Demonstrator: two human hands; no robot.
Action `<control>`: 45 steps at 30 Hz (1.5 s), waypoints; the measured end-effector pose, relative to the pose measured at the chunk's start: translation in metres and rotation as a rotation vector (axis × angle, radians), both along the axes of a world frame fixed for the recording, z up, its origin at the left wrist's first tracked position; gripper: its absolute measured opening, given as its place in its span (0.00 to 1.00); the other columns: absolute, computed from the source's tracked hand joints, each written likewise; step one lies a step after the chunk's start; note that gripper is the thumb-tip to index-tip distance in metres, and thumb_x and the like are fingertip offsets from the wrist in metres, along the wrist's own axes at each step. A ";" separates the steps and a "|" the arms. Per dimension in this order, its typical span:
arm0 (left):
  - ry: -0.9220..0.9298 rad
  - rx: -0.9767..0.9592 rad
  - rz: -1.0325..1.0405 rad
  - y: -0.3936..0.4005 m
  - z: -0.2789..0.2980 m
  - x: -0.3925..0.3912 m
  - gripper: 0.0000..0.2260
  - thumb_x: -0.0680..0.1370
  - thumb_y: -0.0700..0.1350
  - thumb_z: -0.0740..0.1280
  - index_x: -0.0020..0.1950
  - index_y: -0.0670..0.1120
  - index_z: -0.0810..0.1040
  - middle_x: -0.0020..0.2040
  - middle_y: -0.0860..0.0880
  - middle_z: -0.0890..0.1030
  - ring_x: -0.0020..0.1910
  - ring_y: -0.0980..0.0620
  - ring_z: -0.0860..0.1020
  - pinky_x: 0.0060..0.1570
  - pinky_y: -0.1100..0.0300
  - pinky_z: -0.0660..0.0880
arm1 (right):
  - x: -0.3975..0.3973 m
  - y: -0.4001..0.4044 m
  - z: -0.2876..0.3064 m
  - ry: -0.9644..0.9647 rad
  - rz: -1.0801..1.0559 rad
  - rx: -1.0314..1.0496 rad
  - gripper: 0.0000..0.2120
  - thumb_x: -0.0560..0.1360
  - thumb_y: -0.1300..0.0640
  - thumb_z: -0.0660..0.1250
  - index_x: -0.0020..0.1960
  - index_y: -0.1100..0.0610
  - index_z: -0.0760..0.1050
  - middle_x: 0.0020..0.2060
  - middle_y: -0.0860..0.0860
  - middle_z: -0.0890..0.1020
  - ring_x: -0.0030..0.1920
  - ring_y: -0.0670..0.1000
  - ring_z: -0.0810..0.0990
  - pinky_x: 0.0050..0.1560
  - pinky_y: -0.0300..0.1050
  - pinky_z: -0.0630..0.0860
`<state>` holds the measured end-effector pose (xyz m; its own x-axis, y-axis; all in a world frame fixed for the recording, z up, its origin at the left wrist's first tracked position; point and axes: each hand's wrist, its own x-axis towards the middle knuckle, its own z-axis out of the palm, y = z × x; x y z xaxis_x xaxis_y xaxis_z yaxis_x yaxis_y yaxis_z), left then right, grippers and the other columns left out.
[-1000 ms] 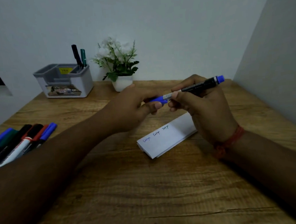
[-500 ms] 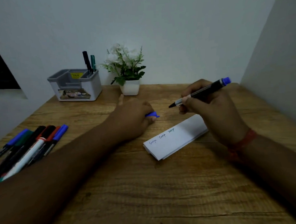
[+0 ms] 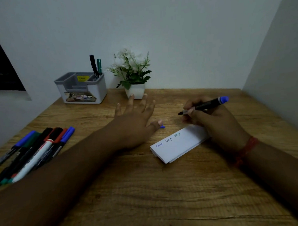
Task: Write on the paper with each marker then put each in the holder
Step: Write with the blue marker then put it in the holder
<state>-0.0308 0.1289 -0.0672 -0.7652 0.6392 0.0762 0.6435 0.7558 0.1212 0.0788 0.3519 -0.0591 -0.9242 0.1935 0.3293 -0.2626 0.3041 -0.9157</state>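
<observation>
A wooden desk [image 3: 149,190] spreads before me. My left hand [image 3: 135,124] lies flat, fingers spread, the blue cap [image 3: 162,127] at its thumb. My right hand [image 3: 212,125] pinches an uncapped blue marker [image 3: 204,105], its tip in the air above the folded paper [image 3: 178,145]. The holder [image 3: 82,89], far left, has two markers [image 3: 95,66] in it. More markers [image 3: 34,151] lie at my left.

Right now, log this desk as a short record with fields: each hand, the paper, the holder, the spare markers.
left hand: open, fingers spread, flat on the table; blue cap lies at its thumb
right hand: holds uncapped blue marker, tip above the paper
paper: folded, three words written along its top edge
holder: two markers stand in its back right compartment
spare markers: lying in a bunch at the left
</observation>
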 end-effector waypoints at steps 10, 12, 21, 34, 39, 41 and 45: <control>0.079 -0.126 -0.021 0.003 -0.017 0.005 0.41 0.69 0.77 0.36 0.78 0.59 0.34 0.78 0.53 0.31 0.76 0.43 0.29 0.70 0.30 0.37 | 0.003 -0.015 -0.003 -0.136 -0.048 0.021 0.09 0.81 0.58 0.67 0.45 0.48 0.82 0.50 0.49 0.86 0.55 0.52 0.85 0.65 0.56 0.79; 0.116 -0.115 -0.021 0.003 -0.019 0.006 0.41 0.69 0.76 0.33 0.78 0.59 0.35 0.79 0.52 0.31 0.76 0.43 0.29 0.70 0.30 0.36 | 0.007 -0.018 -0.001 -0.115 -0.072 0.131 0.04 0.79 0.56 0.70 0.46 0.49 0.81 0.48 0.49 0.86 0.52 0.51 0.84 0.57 0.50 0.79; 0.287 -0.092 -0.041 0.004 -0.024 0.005 0.40 0.71 0.75 0.31 0.78 0.57 0.36 0.79 0.51 0.32 0.75 0.43 0.27 0.69 0.30 0.35 | 0.018 -0.010 0.007 -0.074 -0.049 0.102 0.05 0.80 0.58 0.68 0.48 0.54 0.82 0.46 0.52 0.86 0.46 0.53 0.86 0.48 0.40 0.83; 0.341 -0.124 -0.027 0.006 -0.022 0.009 0.39 0.70 0.73 0.28 0.78 0.56 0.34 0.79 0.49 0.33 0.76 0.43 0.30 0.71 0.31 0.37 | 0.019 0.004 0.003 -0.145 -0.090 0.276 0.05 0.73 0.63 0.74 0.41 0.55 0.81 0.40 0.50 0.86 0.41 0.45 0.83 0.41 0.42 0.78; 0.348 -0.127 -0.033 0.005 -0.021 0.009 0.39 0.70 0.72 0.26 0.77 0.55 0.31 0.79 0.49 0.33 0.77 0.42 0.31 0.71 0.31 0.38 | 0.018 0.002 0.001 -0.149 -0.077 0.281 0.04 0.72 0.62 0.75 0.41 0.55 0.82 0.41 0.51 0.86 0.45 0.52 0.84 0.43 0.43 0.79; 0.343 -0.124 -0.028 0.006 -0.021 0.010 0.39 0.70 0.72 0.26 0.77 0.55 0.32 0.79 0.49 0.33 0.77 0.42 0.31 0.71 0.31 0.38 | 0.018 0.003 0.001 -0.165 -0.076 0.298 0.04 0.73 0.61 0.75 0.41 0.54 0.83 0.41 0.49 0.86 0.45 0.48 0.84 0.43 0.41 0.79; 0.343 -0.130 -0.020 0.006 -0.021 0.011 0.38 0.70 0.72 0.25 0.76 0.55 0.31 0.79 0.49 0.33 0.77 0.43 0.31 0.71 0.31 0.38 | 0.017 0.002 0.001 -0.192 -0.072 0.307 0.03 0.72 0.59 0.76 0.42 0.54 0.83 0.41 0.47 0.86 0.44 0.46 0.83 0.42 0.36 0.78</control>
